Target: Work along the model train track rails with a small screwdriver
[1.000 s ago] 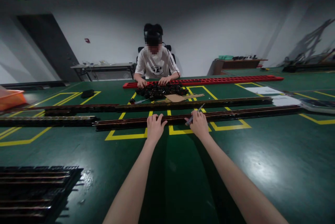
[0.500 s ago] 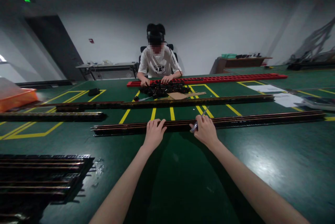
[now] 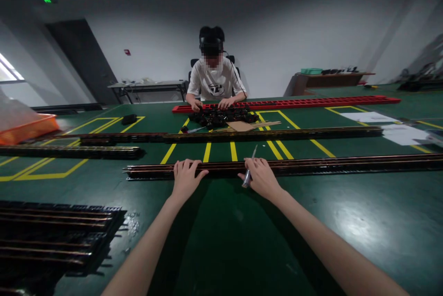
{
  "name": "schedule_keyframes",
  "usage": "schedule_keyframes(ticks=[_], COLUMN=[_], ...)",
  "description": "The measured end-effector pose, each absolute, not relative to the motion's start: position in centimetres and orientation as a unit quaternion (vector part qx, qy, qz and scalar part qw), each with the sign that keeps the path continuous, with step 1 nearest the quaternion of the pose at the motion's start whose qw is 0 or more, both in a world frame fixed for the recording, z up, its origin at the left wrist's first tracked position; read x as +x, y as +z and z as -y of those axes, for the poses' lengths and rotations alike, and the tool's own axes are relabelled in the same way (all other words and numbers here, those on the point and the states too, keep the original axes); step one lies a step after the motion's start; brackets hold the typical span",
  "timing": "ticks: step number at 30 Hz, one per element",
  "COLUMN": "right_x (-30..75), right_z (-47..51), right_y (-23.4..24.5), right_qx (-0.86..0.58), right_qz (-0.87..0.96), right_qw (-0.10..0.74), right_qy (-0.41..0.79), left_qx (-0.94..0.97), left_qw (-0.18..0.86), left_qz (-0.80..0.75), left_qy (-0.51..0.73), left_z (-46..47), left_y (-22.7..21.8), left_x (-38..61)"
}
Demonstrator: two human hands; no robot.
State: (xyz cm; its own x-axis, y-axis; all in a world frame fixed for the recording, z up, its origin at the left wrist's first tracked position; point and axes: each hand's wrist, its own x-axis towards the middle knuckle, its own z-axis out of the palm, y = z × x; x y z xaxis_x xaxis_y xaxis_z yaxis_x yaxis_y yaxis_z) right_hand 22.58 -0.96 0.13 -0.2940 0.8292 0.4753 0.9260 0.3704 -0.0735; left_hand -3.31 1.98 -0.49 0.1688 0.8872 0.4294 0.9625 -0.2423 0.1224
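Note:
A long black rail [image 3: 321, 166] with copper-coloured strips along it lies across the table in front of me. My left hand [image 3: 185, 177] is on its left half, the fingers bent over the top and the thumb spread along the near side. Farther right, my right hand [image 3: 261, 177] is closed around a slim pointed tool [image 3: 247, 179] with a grey tip and a clear-looking handle; its exact kind is unclear. The tip points up and away from me over the rail. Some of the right fingers touch the rail, and their undersides are hidden.
Another long dark rail [image 3: 277, 135] lies beyond, with a shorter one [image 3: 69, 151] to the left. Stacked black rails [image 3: 51, 227] fill the near left. Opposite, a person [image 3: 216, 79] handles black parts [image 3: 221, 117] beside a red rack [image 3: 311, 102]. Papers [image 3: 403, 134] lie right, an orange bin [image 3: 29, 129] left.
Both my hands have moved left along the rail, the left one farther. The tool in my right hand now stands more upright. My view has shifted slightly.

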Motion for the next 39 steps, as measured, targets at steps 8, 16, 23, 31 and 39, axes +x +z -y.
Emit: schedule_keyframes(ticks=[8,16,23,31,39], right_x=[22.0,22.4,21.4,20.8,21.0], right_z=[1.4,1.2,0.6,0.5,0.1], right_y=[0.6,0.1,-0.4,-0.2,-0.4], right_qx=[-0.593,-0.599,-0.505,-0.531,-0.534], right_qz=[0.753,0.707,0.8,0.796,0.784], right_qw=[0.26,0.351,0.281,0.229,0.262], right_qy=[-0.12,-0.139,-0.16,-0.178,-0.178], left_qx=[-0.764,-0.779,-0.796,-0.821,-0.834], left_qw=[0.052,0.037,0.027,-0.006,-0.015], left_qz=[0.609,0.578,0.549,0.51,0.471], left_qy=[-0.209,-0.241,-0.252,-0.256,-0.287], left_z=[-1.6,-2.0,-1.6,-1.0,-0.8], left_y=[-0.1,-0.3,-0.3,-0.7,-0.8], left_x=[-2.1,0.7,4.4,5.8,4.2])
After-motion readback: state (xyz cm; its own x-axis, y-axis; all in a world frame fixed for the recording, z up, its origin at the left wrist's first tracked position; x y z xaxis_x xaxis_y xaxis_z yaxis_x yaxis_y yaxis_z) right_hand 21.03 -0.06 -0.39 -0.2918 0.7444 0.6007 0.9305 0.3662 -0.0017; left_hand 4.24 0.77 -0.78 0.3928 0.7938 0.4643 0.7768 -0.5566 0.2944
